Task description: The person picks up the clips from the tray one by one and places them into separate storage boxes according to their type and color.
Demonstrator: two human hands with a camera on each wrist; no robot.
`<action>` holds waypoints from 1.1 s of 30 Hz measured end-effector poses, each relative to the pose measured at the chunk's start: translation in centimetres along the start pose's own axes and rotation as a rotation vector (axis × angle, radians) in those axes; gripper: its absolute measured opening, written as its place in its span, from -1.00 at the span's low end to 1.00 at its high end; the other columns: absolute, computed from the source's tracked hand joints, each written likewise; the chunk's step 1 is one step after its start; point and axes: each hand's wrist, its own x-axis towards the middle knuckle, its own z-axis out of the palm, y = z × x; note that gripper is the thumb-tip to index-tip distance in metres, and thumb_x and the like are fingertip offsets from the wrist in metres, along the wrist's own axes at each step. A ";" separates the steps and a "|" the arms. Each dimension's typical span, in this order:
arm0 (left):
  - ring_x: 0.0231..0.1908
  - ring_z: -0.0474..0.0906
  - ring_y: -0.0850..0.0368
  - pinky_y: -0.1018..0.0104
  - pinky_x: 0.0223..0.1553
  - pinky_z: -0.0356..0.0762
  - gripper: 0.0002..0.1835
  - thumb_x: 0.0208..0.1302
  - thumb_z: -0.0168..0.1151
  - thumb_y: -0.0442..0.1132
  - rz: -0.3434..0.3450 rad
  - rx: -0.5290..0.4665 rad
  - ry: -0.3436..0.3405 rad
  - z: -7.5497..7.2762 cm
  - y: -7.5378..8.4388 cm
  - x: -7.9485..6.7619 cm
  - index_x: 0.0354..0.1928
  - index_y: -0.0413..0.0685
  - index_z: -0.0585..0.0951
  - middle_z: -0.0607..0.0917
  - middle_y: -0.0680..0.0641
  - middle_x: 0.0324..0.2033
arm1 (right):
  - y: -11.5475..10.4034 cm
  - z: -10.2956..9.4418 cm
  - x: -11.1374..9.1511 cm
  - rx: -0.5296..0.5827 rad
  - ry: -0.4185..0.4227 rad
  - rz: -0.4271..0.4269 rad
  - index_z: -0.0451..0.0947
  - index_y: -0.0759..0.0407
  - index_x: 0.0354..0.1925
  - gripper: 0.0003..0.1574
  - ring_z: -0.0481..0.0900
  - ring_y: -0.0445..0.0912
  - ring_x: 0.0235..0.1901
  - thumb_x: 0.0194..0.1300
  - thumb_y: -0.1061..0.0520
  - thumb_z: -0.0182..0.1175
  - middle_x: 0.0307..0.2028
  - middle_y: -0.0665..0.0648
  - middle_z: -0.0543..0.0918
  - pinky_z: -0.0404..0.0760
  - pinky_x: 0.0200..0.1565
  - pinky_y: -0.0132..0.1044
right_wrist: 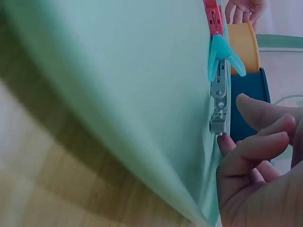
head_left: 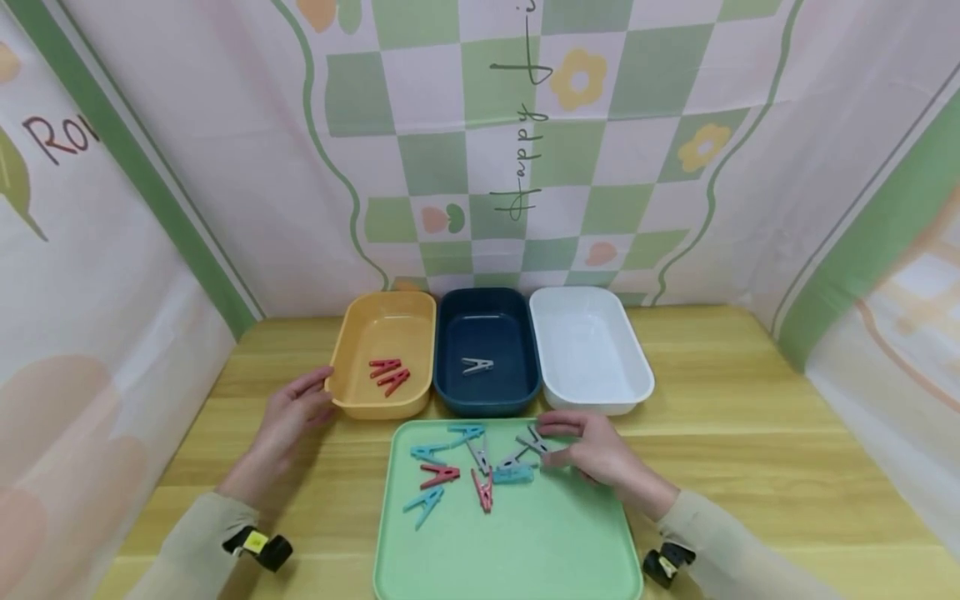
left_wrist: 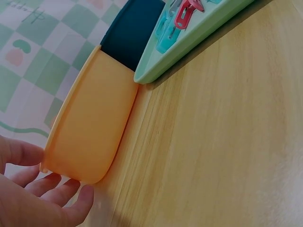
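Note:
My left hand (head_left: 296,408) is at the near left corner of the yellow bin (head_left: 347,354), relaxed fingers (left_wrist: 54,184) touching its rim and outer wall. Over the far edge of the green tray (head_left: 510,542), my right hand (head_left: 592,446) reaches toward a grey clothespin (head_left: 534,442). One fingertip meets that clothespin's end in the right wrist view, while thumb and forefinger stay apart. Beside it on the tray lie other grey clothespins (head_left: 478,457), teal clothespins (head_left: 425,502) and red clothespins (head_left: 439,475). Two red clothespins (head_left: 393,381) lie inside the yellow bin.
A navy bin (head_left: 487,400) holding one grey clothespin (head_left: 477,365) stands between the yellow bin and a white bin (head_left: 592,350). All three line the back of the wooden table (head_left: 720,400). Behind them hangs a checked cloth (head_left: 427,158).

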 end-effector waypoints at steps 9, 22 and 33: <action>0.43 0.37 -0.14 0.13 0.36 0.52 -0.37 0.55 0.01 -0.46 -0.005 0.000 -0.004 -0.1 0.1 0.0 0.60 -0.29 0.20 0.22 -0.28 0.58 | 0.3 0.5 0.6 -0.001 0.042 0.028 0.63 0.33 0.22 -0.27 0.16 -0.23 -0.77 0.02 0.50 0.46 0.00 0.20 0.80 0.21 -0.73 -0.44; 0.41 0.40 -0.10 0.13 0.35 0.53 -0.38 0.55 0.01 -0.46 0.001 0.013 -0.002 0.0 0.1 0.1 0.60 -0.28 0.21 0.23 -0.27 0.58 | 0.4 -0.7 0.1 -0.064 0.066 -0.013 0.65 0.43 0.14 -0.32 0.73 -0.01 -0.31 -0.02 0.51 0.49 -0.08 0.27 0.81 0.63 -0.31 -0.34; 0.47 0.28 -0.20 0.07 0.39 0.48 -0.37 0.56 -0.01 -0.47 -0.006 0.007 -0.006 0.1 0.3 0.1 0.61 -0.29 0.18 0.18 -0.30 0.59 | 0.3 -0.6 0.1 -0.032 0.031 0.044 0.63 0.37 0.17 -0.29 0.21 -0.21 -0.78 -0.01 0.51 0.49 -0.08 0.17 0.80 0.25 -0.74 -0.42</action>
